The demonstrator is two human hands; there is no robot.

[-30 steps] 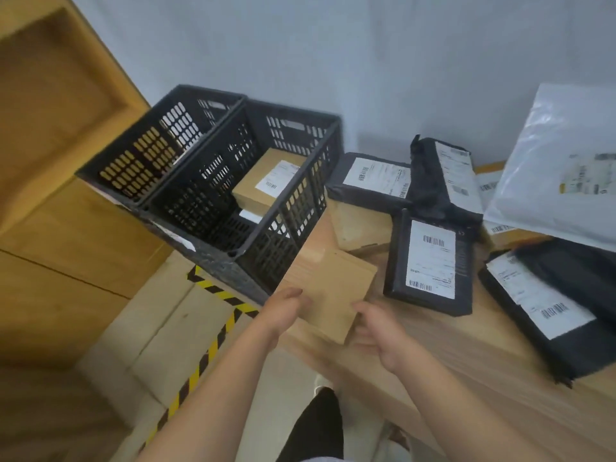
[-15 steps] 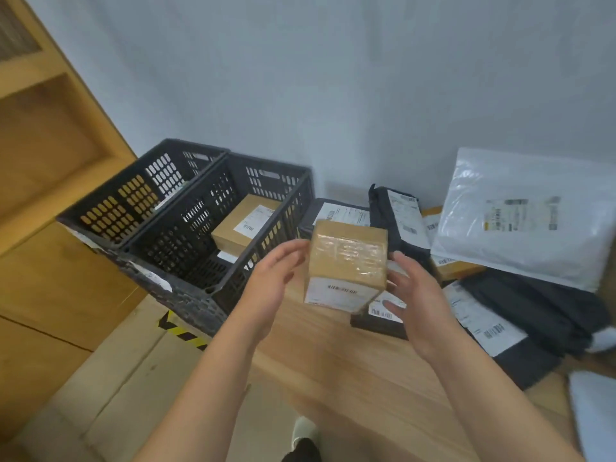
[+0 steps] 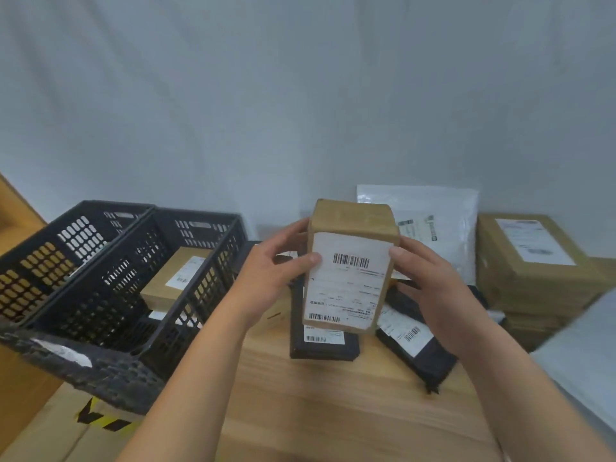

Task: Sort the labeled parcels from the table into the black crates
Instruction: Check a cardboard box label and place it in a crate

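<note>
A brown cardboard parcel (image 3: 350,261) is held upright above the table, its white barcode label facing me. My left hand (image 3: 273,271) grips its left edge, thumb on the label. My right hand (image 3: 430,288) grips its right edge, thumb at the label's corner. Two black crates stand side by side at the left: the nearer crate (image 3: 200,315) holds a labeled brown box (image 3: 173,281), and the far-left crate (image 3: 50,248) shows nothing inside from here. Black labeled mailers (image 3: 320,341) lie on the wooden table (image 3: 333,411) under the held parcel.
A white plastic mailer (image 3: 433,221) leans on the wall behind. Stacked brown boxes (image 3: 533,268) sit at the right, with a pale bag (image 3: 586,361) at the right edge. Yellow-black floor tape (image 3: 103,421) lies below the crates. Wooden shelving (image 3: 13,208) stands far left.
Both hands lifted the brown parcel off the table and turned it, so that its label faces me now. The view tilted up.
</note>
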